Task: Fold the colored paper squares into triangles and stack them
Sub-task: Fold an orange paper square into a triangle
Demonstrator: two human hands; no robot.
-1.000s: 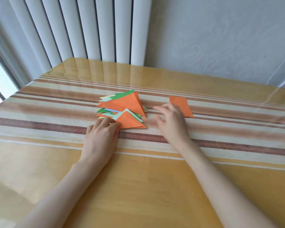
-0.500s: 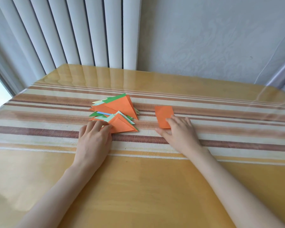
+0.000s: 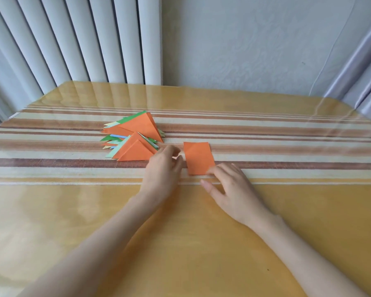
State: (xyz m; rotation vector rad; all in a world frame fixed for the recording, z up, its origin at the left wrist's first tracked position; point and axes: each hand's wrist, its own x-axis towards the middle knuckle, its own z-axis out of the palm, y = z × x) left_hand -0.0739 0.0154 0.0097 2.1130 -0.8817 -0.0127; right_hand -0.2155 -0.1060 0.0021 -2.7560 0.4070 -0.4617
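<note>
Task's thing: an orange paper square (image 3: 198, 157) lies flat and unfolded on the striped table runner (image 3: 287, 146). It is near the right side of the pile of folded triangles (image 3: 135, 136) but apart from it.
Right hand (image 3: 234, 187): its fingertips (image 3: 211, 170) rest on the square's near right corner. The thumb is spread away toward the near side, and nothing is pinched.
Left hand (image 3: 163, 168): it sits between pile and square with fingers loosely curled, holding nothing. Its fingertips are just beside the square's left edge, but I cannot tell if they touch the paper.
Key relation: the square lies just ahead of both hands, in the gap between them. The right hand is already on it, so it is the nearer one. The corner under it faces the far left corner across the diagonal.
Step in hand: probably the start of the fold, taking that near right corner over to the far left one while the left hand steadies the sheet.
Progress: the pile holds many triangles, and this is the only flat square in view.
</note>
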